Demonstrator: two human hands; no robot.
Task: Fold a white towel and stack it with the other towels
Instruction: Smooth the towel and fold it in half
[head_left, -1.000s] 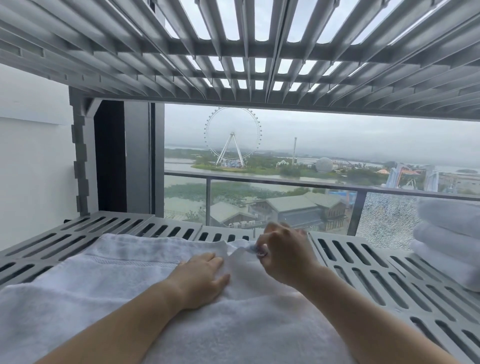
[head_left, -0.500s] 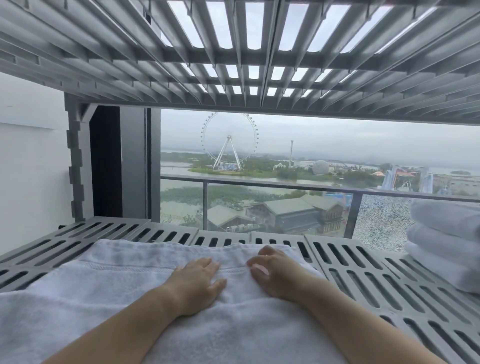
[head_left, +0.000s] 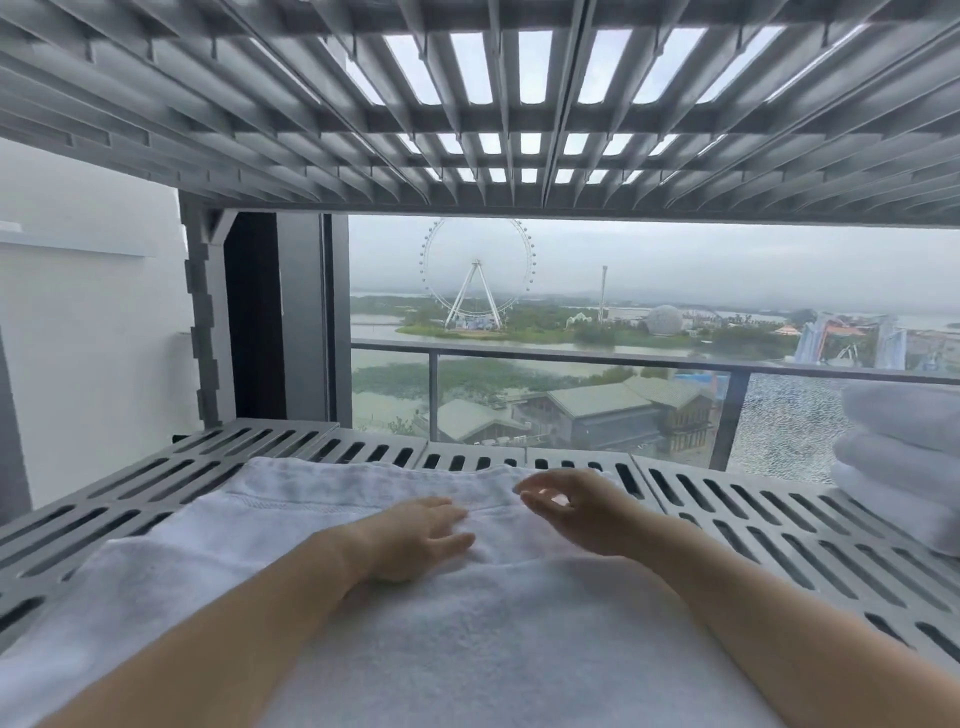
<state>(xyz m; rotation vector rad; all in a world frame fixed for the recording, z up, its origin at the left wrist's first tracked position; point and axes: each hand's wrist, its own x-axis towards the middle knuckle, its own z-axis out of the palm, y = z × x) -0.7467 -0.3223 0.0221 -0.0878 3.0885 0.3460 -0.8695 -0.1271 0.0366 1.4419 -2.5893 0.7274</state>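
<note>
A white towel (head_left: 322, 551) lies spread across the grey slotted shelf (head_left: 769, 535), reaching from the far edge toward me. My left hand (head_left: 415, 535) rests flat on the towel near its middle, fingers straight. My right hand (head_left: 576, 512) hovers just over the towel's far right corner, fingers loosely curved and holding nothing. A stack of folded white towels (head_left: 904, 467) stands on the shelf at the far right, partly cut off by the frame edge.
A second slotted shelf (head_left: 493, 114) hangs close overhead. A grey upright post (head_left: 200, 322) and a white wall (head_left: 88, 338) close off the left. Behind the shelf is a window with a balcony railing (head_left: 597, 358).
My right hand let go of the towel corner it pinched, laid it down at the far edge, then lifted slightly off the cloth. My left hand stayed pressed on the towel.
</note>
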